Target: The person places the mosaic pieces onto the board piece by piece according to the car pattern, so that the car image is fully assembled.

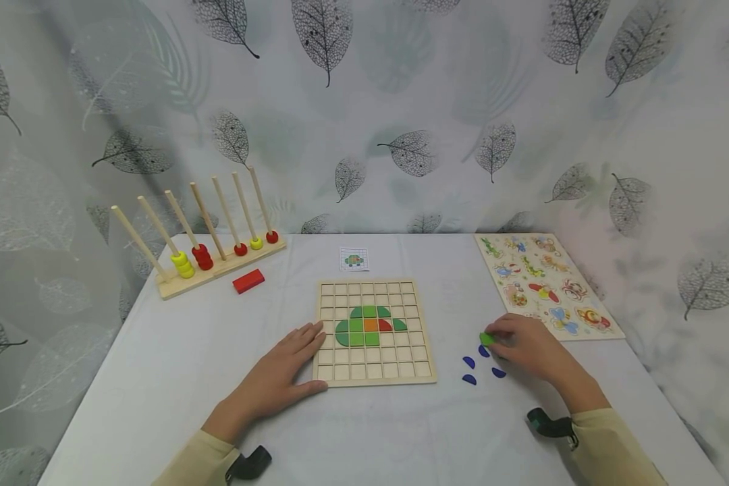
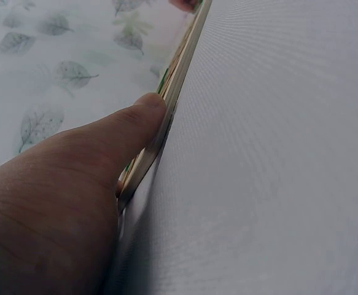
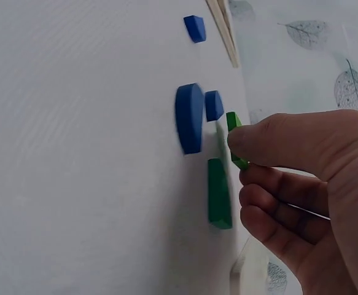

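My left hand (image 1: 279,373) rests against the left side of a wooden grid board (image 1: 373,371), fingers extended over its edge. In the left wrist view, the thumb (image 2: 126,126) presses the board's near edge. Green, orange and red pieces form a shape in the grid. On the right, my right hand (image 1: 531,347) pinches a light green piece (image 3: 231,121) between thumb and fingers, above the table. Several dark blue half-round pieces (image 1: 469,362) lie just left of and below that hand. A darker green piece (image 3: 218,193) lies under the hand in the right wrist view.
A small picture card (image 1: 354,259) lies behind the board. At the back left stands a peg stand (image 1: 221,270) with red and yellow rings, a red block (image 1: 248,281) in front of it. A picture puzzle board (image 1: 547,270) is at the back right.
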Motion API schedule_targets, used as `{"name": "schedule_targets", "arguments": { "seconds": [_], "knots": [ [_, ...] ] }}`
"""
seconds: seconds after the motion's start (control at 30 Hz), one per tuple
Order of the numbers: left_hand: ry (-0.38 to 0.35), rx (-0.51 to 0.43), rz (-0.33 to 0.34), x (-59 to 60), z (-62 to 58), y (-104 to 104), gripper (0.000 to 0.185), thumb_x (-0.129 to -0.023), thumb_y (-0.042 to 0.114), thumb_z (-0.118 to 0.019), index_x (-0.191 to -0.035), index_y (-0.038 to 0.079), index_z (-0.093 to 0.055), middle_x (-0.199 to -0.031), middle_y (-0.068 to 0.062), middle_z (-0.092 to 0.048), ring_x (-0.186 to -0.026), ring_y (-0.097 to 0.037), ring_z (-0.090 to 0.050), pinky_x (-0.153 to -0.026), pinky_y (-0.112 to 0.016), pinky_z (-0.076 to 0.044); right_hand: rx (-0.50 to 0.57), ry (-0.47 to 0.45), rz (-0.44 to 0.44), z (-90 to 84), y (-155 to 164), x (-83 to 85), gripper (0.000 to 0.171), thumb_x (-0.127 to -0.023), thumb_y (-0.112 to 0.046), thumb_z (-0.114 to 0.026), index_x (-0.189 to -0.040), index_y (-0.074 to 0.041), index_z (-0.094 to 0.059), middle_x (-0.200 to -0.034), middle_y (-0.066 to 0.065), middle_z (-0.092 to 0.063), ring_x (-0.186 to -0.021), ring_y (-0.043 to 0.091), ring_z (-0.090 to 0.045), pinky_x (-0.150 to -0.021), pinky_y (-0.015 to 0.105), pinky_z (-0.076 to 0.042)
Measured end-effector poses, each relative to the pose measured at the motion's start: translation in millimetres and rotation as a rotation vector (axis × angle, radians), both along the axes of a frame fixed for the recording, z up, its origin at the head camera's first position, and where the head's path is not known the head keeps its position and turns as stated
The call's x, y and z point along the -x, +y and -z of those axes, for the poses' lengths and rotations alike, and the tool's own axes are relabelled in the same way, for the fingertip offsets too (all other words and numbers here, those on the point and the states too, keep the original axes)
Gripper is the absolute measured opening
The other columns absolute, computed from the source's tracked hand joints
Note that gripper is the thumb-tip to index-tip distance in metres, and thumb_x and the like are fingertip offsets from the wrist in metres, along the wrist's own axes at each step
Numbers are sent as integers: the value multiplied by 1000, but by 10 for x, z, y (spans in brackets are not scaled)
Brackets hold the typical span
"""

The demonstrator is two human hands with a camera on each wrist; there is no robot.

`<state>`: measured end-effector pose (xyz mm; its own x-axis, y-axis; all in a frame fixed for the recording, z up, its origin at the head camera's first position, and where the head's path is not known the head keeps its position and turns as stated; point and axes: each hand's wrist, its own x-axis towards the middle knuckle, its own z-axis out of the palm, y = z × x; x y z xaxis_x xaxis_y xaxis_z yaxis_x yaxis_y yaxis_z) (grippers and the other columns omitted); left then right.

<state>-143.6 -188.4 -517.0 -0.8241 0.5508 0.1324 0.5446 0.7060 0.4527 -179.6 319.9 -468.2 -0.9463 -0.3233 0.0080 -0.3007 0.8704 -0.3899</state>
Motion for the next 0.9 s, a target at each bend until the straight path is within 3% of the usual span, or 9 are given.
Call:
{"name": "schedule_targets", "arguments": {
  "seconds": [0.4, 0.9],
  "knots": [
    [-16, 15, -11, 5, 11, -3, 94, -98, 66, -69, -168, 10, -41, -178, 1, -26, -164, -23, -21, -132, -49, -24, 28, 134, -56, -187, -147, -18, 27, -89, -11, -91, -113, -17, -83, -107, -7, -74, -95, 17, -66, -83, 44, -63],
    [-2, 12, -3, 11, 32, -5, 94, -99, 68, -67, -169, 11, -41, -178, 2, -26, -164, -23, -21, -132, -48, -24, 51, 161, -124, -360, -425, 21, 24, -90, -12, -90, -113, -16, -83, -109, -7, -74, -97, 15, -68, -84, 43, -63]
  ]
}}
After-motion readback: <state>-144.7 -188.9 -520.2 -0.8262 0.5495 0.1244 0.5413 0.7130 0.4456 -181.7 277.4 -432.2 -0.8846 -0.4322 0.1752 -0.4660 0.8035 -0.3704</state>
